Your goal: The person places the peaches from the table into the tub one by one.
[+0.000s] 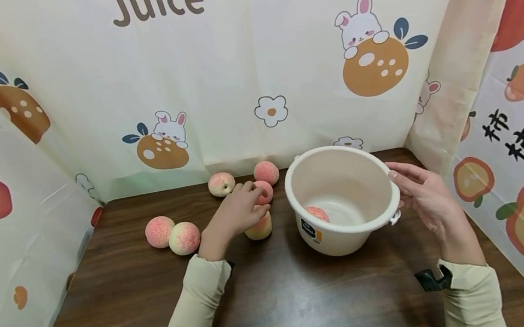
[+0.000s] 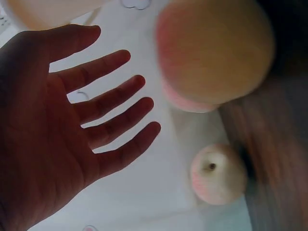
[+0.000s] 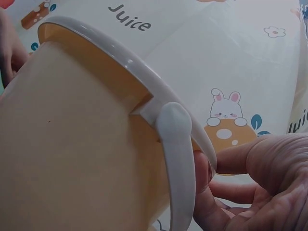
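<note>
My left hand [image 1: 237, 211] reaches over the peaches with its fingers spread and nothing in its grasp, as the left wrist view shows. Nearest to it are a yellowish peach [image 1: 259, 229] and a pink peach [image 1: 263, 190], both partly covered by the hand in the head view. My right hand [image 1: 429, 198] pinches the rim of a cream-coloured bucket [image 1: 337, 240] at its right side, beside the white handle [image 3: 177, 159]. Inside the bucket lies one peach [image 1: 317, 213], partly hidden by the near wall.
Behind the left hand, a pale peach [image 1: 221, 184] and a pink peach [image 1: 266, 172] sit by the back curtain [image 1: 229, 68]. Two more peaches [image 1: 184, 238] lie side by side to the left. Printed cloth surrounds the dark wooden table [image 1: 280, 304] at the back and sides.
</note>
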`<control>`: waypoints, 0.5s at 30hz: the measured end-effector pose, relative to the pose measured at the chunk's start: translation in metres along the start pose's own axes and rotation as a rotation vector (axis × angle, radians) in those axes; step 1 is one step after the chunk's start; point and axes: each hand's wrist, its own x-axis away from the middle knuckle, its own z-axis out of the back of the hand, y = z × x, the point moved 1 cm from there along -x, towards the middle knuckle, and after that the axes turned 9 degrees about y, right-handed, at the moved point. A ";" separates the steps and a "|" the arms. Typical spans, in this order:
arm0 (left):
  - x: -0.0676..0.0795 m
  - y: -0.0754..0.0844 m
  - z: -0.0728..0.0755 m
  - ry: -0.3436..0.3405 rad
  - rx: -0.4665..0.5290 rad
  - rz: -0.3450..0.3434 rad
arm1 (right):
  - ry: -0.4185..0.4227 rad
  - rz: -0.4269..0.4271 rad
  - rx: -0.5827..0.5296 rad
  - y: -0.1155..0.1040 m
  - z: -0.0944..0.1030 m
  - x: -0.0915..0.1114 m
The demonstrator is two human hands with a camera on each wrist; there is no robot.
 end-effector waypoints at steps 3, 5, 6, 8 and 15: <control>0.004 -0.002 -0.009 -0.007 -0.056 0.015 | 0.003 0.000 -0.004 0.001 0.000 0.000; 0.007 -0.003 -0.015 -0.006 -0.077 0.020 | 0.002 0.002 -0.006 0.001 0.000 0.000; 0.009 -0.003 -0.018 -0.006 -0.081 0.025 | 0.003 0.003 -0.006 0.001 0.000 0.000; 0.011 -0.004 -0.024 -0.013 -0.069 0.039 | 0.001 0.006 -0.006 0.001 0.000 0.000; 0.017 -0.005 -0.036 -0.044 0.016 0.065 | -0.001 0.002 -0.002 -0.001 0.000 0.000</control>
